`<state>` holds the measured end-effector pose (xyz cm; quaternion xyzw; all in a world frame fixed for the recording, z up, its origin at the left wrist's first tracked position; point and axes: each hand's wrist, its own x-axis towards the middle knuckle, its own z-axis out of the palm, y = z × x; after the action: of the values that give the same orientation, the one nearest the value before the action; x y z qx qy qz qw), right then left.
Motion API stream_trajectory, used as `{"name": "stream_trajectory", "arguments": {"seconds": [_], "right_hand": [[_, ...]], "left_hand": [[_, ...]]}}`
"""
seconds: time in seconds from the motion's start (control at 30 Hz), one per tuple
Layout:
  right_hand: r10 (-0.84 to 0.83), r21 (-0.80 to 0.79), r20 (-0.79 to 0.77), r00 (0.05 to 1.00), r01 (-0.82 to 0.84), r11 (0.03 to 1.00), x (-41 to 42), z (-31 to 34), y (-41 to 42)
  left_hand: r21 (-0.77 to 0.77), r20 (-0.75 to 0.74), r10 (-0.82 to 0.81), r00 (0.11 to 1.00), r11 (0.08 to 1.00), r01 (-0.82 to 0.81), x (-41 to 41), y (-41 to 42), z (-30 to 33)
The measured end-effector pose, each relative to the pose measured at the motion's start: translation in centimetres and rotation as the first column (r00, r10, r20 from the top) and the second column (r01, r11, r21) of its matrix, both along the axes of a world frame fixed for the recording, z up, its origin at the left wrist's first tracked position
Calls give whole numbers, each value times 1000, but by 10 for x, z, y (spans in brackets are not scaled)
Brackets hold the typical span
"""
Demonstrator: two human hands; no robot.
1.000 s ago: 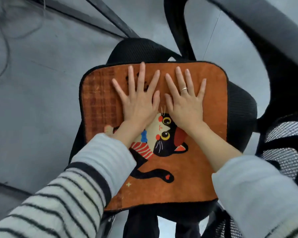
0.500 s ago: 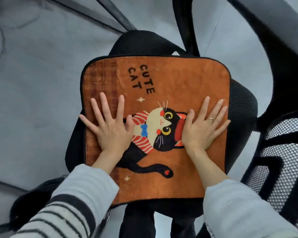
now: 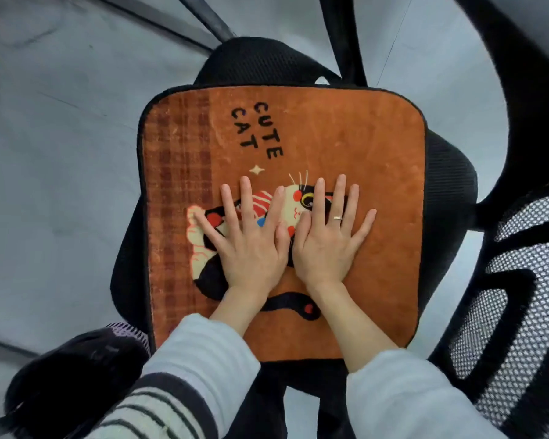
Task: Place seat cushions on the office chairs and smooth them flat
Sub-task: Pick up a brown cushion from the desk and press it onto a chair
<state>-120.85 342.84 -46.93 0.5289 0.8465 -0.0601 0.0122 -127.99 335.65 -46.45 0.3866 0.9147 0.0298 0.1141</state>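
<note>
A person's left hand (image 3: 251,245) lies flat, fingers spread, on an orange "CUTE CAT" seat cushion (image 3: 346,137) covering the black office chair seat (image 3: 450,185); the right hand (image 3: 328,245), also splayed and pinching nothing, presses just beside it, thumbs touching over the cat motif. The cushion sits nearly square on the seat, its checked strip to the left of the left hand. Smoothing well likely means keeping palms down and sweeping outward from this centre toward each edge, with even pressure so the cushion does not slide. A mesh backrest (image 3: 520,296) stands right of the right hand.
</note>
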Motion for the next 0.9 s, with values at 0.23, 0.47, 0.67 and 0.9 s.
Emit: {"name": "stream_trajectory", "arguments": {"seconds": [0.23, 0.47, 0.67, 0.9], "right_hand": [[-159, -248, -37, 987, 145, 958, 18, 37, 7], [-446, -323, 92, 890, 451, 832, 53, 41, -25], [-451, -203, 81, 889, 457, 866, 49, 13, -30], [-449, -364, 150, 881, 471, 803, 60, 44, -25]], "left_hand": [[-88, 236, 191, 953, 981, -175, -2, -8, 36], [-206, 216, 421, 881, 902, -380, 19, -57, 36], [-180, 80, 377, 923, 916, -359, 23, -53, 12], [-109, 162, -398, 903, 902, 418, -2, -89, 29]]}}
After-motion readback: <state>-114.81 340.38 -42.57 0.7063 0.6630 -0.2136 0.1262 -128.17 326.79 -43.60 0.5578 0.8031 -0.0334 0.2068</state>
